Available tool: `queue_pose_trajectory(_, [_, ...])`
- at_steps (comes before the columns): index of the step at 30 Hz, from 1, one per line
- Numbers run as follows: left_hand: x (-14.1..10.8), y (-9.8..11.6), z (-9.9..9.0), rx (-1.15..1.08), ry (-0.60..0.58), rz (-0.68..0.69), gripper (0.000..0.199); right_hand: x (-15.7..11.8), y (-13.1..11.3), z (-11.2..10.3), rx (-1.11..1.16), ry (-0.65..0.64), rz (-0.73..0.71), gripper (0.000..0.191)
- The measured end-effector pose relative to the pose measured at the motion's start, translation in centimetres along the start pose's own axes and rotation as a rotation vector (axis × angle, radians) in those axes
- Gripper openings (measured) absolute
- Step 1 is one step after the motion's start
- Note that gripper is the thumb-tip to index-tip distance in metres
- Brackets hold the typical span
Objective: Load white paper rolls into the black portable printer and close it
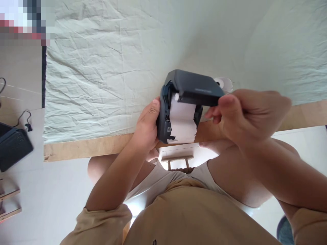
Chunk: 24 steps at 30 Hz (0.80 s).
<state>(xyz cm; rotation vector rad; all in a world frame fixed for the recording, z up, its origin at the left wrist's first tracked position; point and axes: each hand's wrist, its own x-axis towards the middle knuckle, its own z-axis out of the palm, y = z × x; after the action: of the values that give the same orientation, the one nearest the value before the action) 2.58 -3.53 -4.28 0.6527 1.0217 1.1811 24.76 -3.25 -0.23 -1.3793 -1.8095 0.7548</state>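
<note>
A dark grey printer (162, 119) is held at the table's front edge, its lid (198, 83) raised part way. White paper (182, 122) with a torn lower edge comes out from under the lid and lies over the front of the body. My left hand (148, 124) grips the printer's left side, thumb on top. With thumb and fingers, my right hand (245, 114) holds the right end of the lid. Just behind the lid, a small white paper roll (222, 83) rests on the cloth, partly hidden.
A pale green wrinkled cloth (102, 68) covers the table, whose bare wooden edge (84, 148) runs along the front. At the far left are a black box (16, 148) and a cable. My legs are under the table edge.
</note>
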Motion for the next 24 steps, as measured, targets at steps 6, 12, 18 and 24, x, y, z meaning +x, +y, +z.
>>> queue_pose_trajectory(6, [-0.2, -0.1, -0.1, 0.023, 0.056, -0.014, 0.038, 1.2, -0.7, 0.8, 0.049, 0.206, -0.092, 0.015])
queue_pose_trajectory(12, [0.1, -0.3, 0.4, -0.010, 0.068, 0.028, 0.038, 2.2, -1.9, 1.5, -0.473, -0.006, -0.174, 0.030])
queue_pose_trajectory(18, [-0.1, 0.1, 0.4, 0.019, -0.028, -0.022, 0.052, 3.2, -2.3, 1.6, -0.493, -0.217, -0.163, 0.017])
queue_pose_trajectory(24, [-0.6, 0.3, 0.3, 0.027, -0.045, -0.028, 0.046, 2.9, -2.4, -2.8, -0.133, -0.258, -0.180, 0.016])
